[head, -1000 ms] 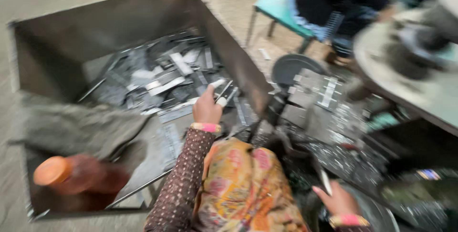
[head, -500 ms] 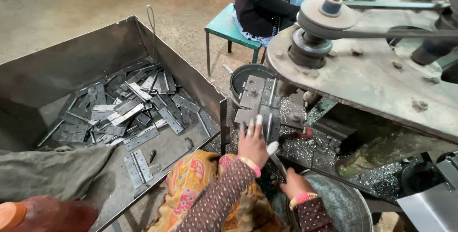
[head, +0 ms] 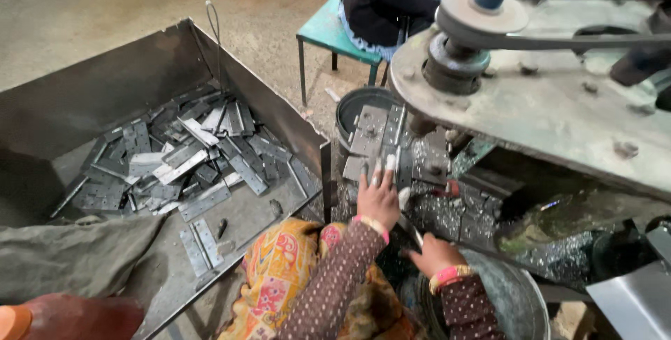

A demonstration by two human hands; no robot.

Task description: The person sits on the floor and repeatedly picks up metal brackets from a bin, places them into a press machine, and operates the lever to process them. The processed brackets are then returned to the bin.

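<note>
The left hand [head: 378, 199] reaches up to the machine [head: 552, 109]; its fingers press a flat grey metal plate [head: 386, 167] against the machine's dark block; the plate stands upright. The right hand [head: 433, 254] sits lower, closed around a thin metal handle [head: 411, 230], just above a round metal tub [head: 514, 298]. On the left, a big metal bin [head: 105, 95] holds many loose plates [head: 189, 158].
</note>
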